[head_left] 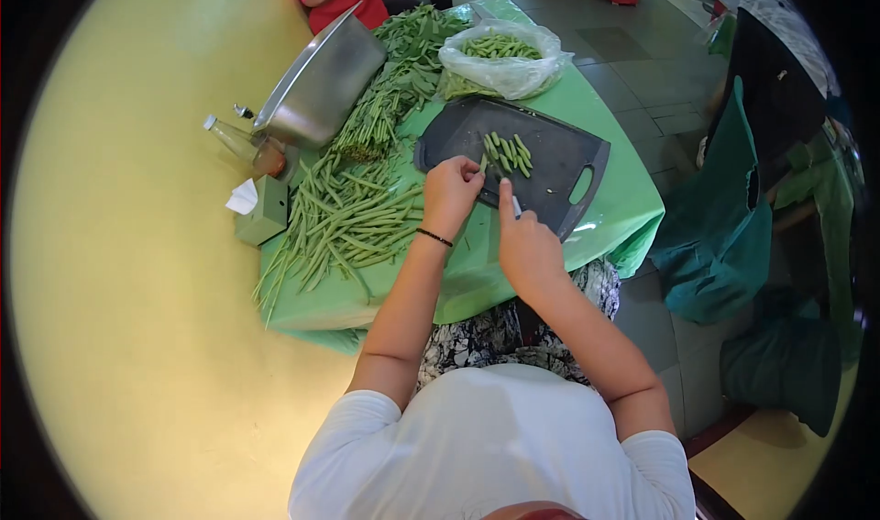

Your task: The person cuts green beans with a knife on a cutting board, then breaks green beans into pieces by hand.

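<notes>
left hand (447, 194): fingers pinch slim green bean (484, 163) over dark-grey plastic cutting board (559, 146) | right hand (532, 249): fingers wrap pale-handled knife (517, 207), board's near side | bean likely light, crisp; grip behind its tip

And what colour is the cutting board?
Dark grey. The board shows best in the head view, the only one here.

On the tabletop (458, 302), long beans (353, 213) lie left of the cutting board (550, 139), which bears cut pieces (507, 153); behind the board sits a bag (522, 87) of beans, with leafy greens (390, 89) between it and the metal basin (325, 80).
</notes>
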Demonstrator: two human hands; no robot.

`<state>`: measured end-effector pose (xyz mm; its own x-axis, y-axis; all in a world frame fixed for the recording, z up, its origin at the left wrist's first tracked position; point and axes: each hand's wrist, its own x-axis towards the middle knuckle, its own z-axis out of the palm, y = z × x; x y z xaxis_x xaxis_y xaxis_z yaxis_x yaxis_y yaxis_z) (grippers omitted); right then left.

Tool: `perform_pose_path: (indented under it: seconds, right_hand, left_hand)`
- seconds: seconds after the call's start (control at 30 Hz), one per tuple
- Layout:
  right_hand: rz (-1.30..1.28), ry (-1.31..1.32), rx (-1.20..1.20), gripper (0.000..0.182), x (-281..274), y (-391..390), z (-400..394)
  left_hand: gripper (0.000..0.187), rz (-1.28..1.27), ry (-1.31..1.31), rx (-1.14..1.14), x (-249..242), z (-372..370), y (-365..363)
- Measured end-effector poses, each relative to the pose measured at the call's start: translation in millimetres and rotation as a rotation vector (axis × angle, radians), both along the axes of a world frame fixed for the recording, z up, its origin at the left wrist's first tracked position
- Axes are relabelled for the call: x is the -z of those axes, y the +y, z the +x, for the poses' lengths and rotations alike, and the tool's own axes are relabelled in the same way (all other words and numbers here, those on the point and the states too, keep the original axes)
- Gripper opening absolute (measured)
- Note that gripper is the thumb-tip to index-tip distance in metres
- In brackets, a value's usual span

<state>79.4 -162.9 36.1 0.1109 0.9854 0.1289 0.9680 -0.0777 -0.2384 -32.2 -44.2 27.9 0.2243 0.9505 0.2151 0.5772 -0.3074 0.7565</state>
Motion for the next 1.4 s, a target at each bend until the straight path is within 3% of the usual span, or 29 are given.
perform_pose_path:
  seconds: [0.13, 0.27, 0.43, 0.63, 0.8, 0.93, 1.1, 1.4]
  right_hand:
    - [0.012, -0.040, -0.003, 0.072, 12, -3, -10]
    - [0.068, -0.207, 0.065, 0.069, 24, 2, -24]
    - [0.089, -0.237, 0.177, 0.069, 34, 40, -38]
    - [0.096, -0.242, 0.143, 0.070, 33, 29, -33]
    - [0.026, -0.237, 0.107, 0.070, 28, 4, -21]
    - [0.015, -0.088, 0.038, 0.070, 24, 26, -15]
    - [-0.044, 0.036, -0.010, 0.072, -4, 13, -4]
    - [-0.071, -0.037, -0.072, 0.071, -3, -11, -12]
  left_hand:
    - [0.012, -0.031, 0.082, -0.009, 6, 2, 3]
    - [0.008, -0.097, -0.064, 0.039, 14, -4, 9]
    - [0.011, -0.148, -0.067, 0.039, 8, -3, 3]
    - [0.010, -0.211, -0.094, 0.031, 5, -11, -1]
    - [0.010, -0.230, -0.021, 0.122, -3, -11, -22]
    - [0.009, -0.075, -0.060, 0.004, -22, -8, -22]
    - [0.009, 0.050, 0.051, -0.039, 10, -5, 20]
    - [0.012, -0.071, -0.068, -0.008, 5, -8, 17]
